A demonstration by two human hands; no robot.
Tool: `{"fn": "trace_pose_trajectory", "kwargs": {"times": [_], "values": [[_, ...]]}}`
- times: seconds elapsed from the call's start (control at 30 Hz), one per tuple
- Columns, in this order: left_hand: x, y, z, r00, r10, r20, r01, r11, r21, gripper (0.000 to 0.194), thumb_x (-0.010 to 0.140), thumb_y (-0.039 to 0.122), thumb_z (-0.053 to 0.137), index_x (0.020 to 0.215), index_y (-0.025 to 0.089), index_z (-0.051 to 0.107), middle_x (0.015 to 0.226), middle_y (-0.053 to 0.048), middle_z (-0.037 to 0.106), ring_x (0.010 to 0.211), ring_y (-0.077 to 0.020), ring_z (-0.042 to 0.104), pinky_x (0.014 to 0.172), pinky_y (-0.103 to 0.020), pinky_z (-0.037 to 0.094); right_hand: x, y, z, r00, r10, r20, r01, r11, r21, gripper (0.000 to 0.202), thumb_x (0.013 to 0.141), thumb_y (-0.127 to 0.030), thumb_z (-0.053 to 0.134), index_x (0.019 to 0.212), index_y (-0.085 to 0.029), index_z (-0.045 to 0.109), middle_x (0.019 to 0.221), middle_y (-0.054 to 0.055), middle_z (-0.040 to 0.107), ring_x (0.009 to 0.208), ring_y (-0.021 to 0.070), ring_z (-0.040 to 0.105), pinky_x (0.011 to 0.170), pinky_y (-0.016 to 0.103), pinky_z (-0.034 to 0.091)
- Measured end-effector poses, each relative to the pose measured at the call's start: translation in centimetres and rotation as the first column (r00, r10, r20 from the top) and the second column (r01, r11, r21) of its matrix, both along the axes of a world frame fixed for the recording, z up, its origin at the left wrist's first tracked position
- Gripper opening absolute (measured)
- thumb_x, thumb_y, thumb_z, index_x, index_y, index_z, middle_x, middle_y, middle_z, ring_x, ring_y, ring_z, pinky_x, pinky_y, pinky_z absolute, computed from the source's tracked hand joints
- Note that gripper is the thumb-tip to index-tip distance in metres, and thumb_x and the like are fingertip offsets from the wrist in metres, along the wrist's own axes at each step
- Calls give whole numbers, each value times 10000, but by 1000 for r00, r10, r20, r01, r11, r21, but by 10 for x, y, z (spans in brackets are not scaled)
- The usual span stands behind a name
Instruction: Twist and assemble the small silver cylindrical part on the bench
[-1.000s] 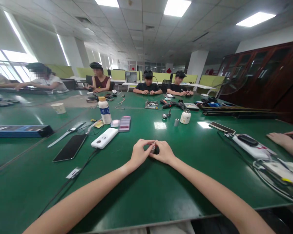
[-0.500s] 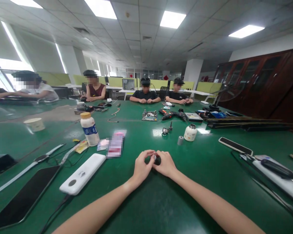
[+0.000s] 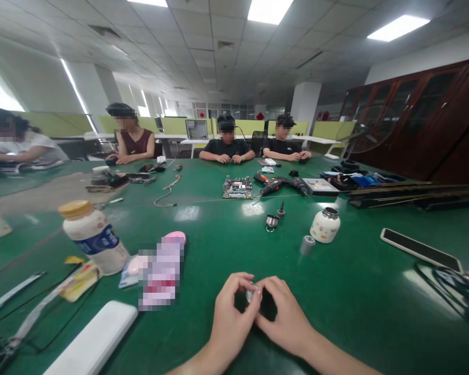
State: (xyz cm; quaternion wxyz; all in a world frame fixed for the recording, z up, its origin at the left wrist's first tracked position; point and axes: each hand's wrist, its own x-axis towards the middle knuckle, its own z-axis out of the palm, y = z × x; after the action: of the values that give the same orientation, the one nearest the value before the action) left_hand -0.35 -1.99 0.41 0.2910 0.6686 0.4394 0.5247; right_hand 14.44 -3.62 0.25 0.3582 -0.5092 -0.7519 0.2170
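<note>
Over the green table [image 3: 336, 323], my left hand [image 3: 231, 315] and my right hand [image 3: 284, 316] meet at their fingertips around a small round silvery piece [image 3: 253, 295]. Both hands are closed on it by thumb and fingers, and they cover much of it, so its exact kind does not show. Beyond my right hand stands a grey cylinder [image 3: 307, 245]. Behind that is a cream-coloured bottle [image 3: 325, 226] with a bare metal neck and no lid. A metal cup-like part with a ring [image 3: 271, 223] and a dark stopper-like part [image 3: 281, 210] lie further off.
A white bottle with an orange cap [image 3: 96, 239], a pink-topped packet [image 3: 174, 238] and a white power bank [image 3: 94, 341] lie left. A circuit board [image 3: 237, 187] and power drills [image 3: 277, 183] are further back. A phone [image 3: 420, 250] lies right. Several people sit across.
The view has come closer and tilted, so the table things sit lower and look larger. Both hands keep hold of the round piece, whose face now shows more.
</note>
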Motion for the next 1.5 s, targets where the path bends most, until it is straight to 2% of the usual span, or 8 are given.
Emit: {"fn": "trace_pose_trajectory", "kwargs": {"times": [0.23,0.57,0.9,1.1,1.23,1.33,1.43,1.5], "values": [[-5,1,0,999,24,-43,-22,999,42,88,839,247,634,762,219,667,910,-48,680,901,-206,641,798,-337,505,3,5,-4,1000,15,-26,-17,997,-76,149,847,-225,640,987,-244,595,1001,27,636,967,222,560,843,359,421],[-8,5,2,990,85,-109,-73,992,103,154,841,348,656,754,224,684,803,-28,684,815,-214,634,766,-352,493,0,5,-1,999,-31,-38,30,1000,-7,177,789,-197,716,919,-240,604,937,15,659,936,228,583,828,357,441],[-20,20,0,980,20,-198,5,992,126,195,842,421,645,903,275,760,927,-62,728,915,-241,653,829,-409,535,6,21,1,1000,6,13,-6,1000,13,260,719,-280,810,875,-229,609,889,-13,654,881,198,587,784,320,425],[-19,19,2,979,2,-204,30,987,156,171,849,384,638,862,286,777,923,-63,729,919,-239,635,823,-402,526,7,24,2,999,18,28,-18,1000,11,239,745,-273,790,904,-229,616,895,-15,664,875,190,589,786,318,420],[-17,15,3,985,57,-160,-24,980,198,169,862,373,632,857,278,771,826,-46,716,843,-221,612,766,-360,509,6,23,0,998,28,65,-30,999,30,197,790,-298,755,925,-243,622,907,-17,675,868,188,595,779,317,434],[-18,17,1,974,176,-142,-142,964,226,203,873,414,613,900,293,773,845,-44,705,860,-226,596,781,-371,484,7,23,-2,996,3,89,-9,998,66,209,807,-349,745,953,-252,631,914,-8,677,869,197,601,785,332,446],[-20,21,-5,924,285,-255,-244,952,183,200,861,438,621,898,318,778,865,-39,706,875,-243,579,770,-390,446,9,25,-4,995,-58,81,49,994,102,218,847,-382,702,1013,-256,636,977,18,687,917,215,609,821,356,455],[-21,23,-10,879,299,-372,-260,954,152,168,841,429,646,874,334,781,849,-33,703,858,-247,561,729,-378,416,11,26,-5,990,-113,79,104,988,113,221,878,-374,662,1058,-250,627,1016,39,688,946,231,609,831,369,458]]}}
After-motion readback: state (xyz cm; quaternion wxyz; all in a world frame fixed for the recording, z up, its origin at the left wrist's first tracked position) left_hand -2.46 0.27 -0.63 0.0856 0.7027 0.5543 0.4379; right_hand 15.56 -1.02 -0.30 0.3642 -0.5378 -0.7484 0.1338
